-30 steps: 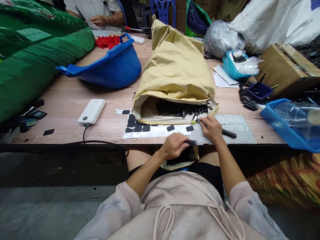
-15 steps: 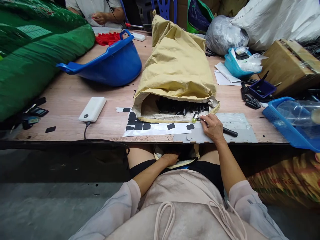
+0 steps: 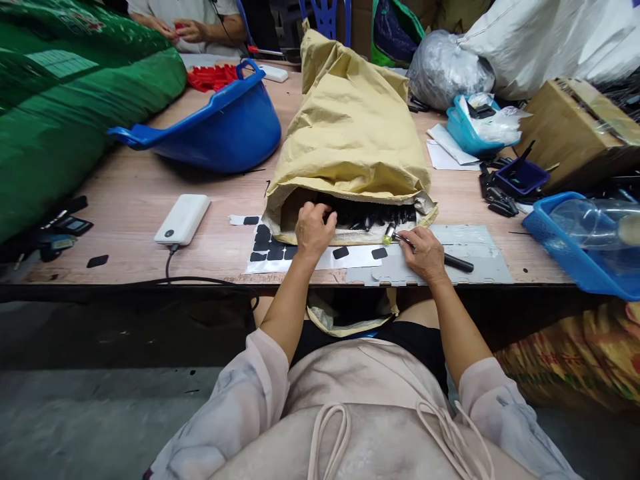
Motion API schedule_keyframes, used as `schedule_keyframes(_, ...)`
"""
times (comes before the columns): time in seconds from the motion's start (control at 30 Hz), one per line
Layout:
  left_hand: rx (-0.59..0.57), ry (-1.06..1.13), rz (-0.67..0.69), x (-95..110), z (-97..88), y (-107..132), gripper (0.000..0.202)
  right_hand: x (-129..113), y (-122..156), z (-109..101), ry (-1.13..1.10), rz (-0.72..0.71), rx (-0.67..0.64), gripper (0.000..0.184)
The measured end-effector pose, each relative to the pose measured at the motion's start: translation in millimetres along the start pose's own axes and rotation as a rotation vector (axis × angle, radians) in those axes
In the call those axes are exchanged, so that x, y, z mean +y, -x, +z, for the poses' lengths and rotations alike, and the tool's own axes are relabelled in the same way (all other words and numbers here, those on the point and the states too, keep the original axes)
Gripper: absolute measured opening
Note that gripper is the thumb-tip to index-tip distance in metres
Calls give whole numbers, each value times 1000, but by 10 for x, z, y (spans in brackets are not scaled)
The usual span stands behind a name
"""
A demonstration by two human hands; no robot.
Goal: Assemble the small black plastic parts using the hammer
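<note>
The yellow paper sack (image 3: 360, 143) lies on the table with its mouth facing me, and many small black parts (image 3: 370, 212) show inside. At the left of that mouth is my left hand (image 3: 314, 230). Its fingers are curved and a gap shows beside the thumb; nothing visible is held, though the fingertips blend into the dark parts. My right hand (image 3: 424, 253) rests by the sack's right corner, closed on a small hammer (image 3: 459, 264) with a black handle and a metal-and-yellow head. Below the mouth lies a white sheet with black rounded stickers (image 3: 341, 253).
A grey board (image 3: 475, 250) lies under my right hand. Left are a white power bank (image 3: 183, 220) with a cable, a blue basin (image 3: 215, 133) and a green sack (image 3: 90, 113). A blue basket (image 3: 575, 267) stands right. Another opened sack (image 3: 325, 323) sits at my lap. A co-worker sits opposite.
My left hand has risen from the sack at my lap to the mouth of the yellow sack on the table. My right hand keeps its place with the hammer. The co-worker's hands have come together.
</note>
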State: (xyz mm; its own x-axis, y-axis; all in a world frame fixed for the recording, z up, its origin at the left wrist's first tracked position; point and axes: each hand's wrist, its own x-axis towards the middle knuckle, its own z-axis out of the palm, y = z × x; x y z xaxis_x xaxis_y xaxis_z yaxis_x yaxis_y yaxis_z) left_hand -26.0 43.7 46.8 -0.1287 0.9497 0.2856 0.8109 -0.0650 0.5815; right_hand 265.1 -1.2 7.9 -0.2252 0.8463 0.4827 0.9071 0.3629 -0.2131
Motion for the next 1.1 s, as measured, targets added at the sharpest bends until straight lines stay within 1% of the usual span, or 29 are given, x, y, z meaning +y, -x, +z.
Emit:
schedule_keyframes(0.03, 10, -55, -59, -43, 52, -78, 24, 0, -1, -3, -2, 1, -4, 24)
schedule_keyframes(0.1, -20, -109, -136, -107, 138, -160, 25, -3, -3, -9, -9, 6, -11, 24)
schedule_keyframes(0.2, -50, -99, -171, -151, 158, -156, 26, -11, -6, -14, -22, 19, -24, 24)
schedule_keyframes(0.3, 22, -78, -124, -143, 46, -58, 23, -19, -9, -15, -19, 27, -28, 23)
schedule_keyframes(0.33, 42, -55, -80, -128, 0, -6, 21, -22, -10, -16, -13, 26, -25, 23)
schedule_keyframes(0.37, 34, -17, -19, -108, -40, 54, 19, -23, -10, -16, -8, 24, -23, 23)
schedule_keyframes(0.4, -7, 30, 54, -83, -66, 121, 17, -25, -10, -16, -4, 21, -20, 23)
schedule_keyframes(0.47, -158, 122, 200, -27, -62, 259, 14, -25, -8, -16, 0, 22, -17, 23)
schedule_keyframes(0.53, -305, 176, 297, 24, 14, 379, 14, -20, -4, -10, -4, 25, -17, 23)
schedule_keyframes(0.57, -351, 186, 317, 42, 68, 425, 14, -14, -1, -5, -6, 27, -19, 24)
schedule_keyframes(0.63, -392, 186, 316, 60, 181, 482, 15, 7, 2, 10, -10, 24, -22, 25)
schedule_keyframes(0.7, -398, 176, 298, 54, 267, 497, 16, 36, 1, 20, -10, 14, -25, 25)
schedule_keyframes(0.83, -415, 182, 269, 22, 328, 467, 18, 41, -11, -30, -17, -17, -27, 27)
schedule_keyframes(0.9, -425, 185, 259, 16, 326, 457, 19, -30, -14, -100, -22, -24, -7, 30)
schedule_keyframes(1.0, -421, 187, 253, 19, 314, 464, 19, -237, -12, -215, -68, -25, 34, 34)
schedule_keyframes(1.1, -414, 205, 261, 23, 302, 481, 19, -472, -12, -280, -175, -70, -22, 36)
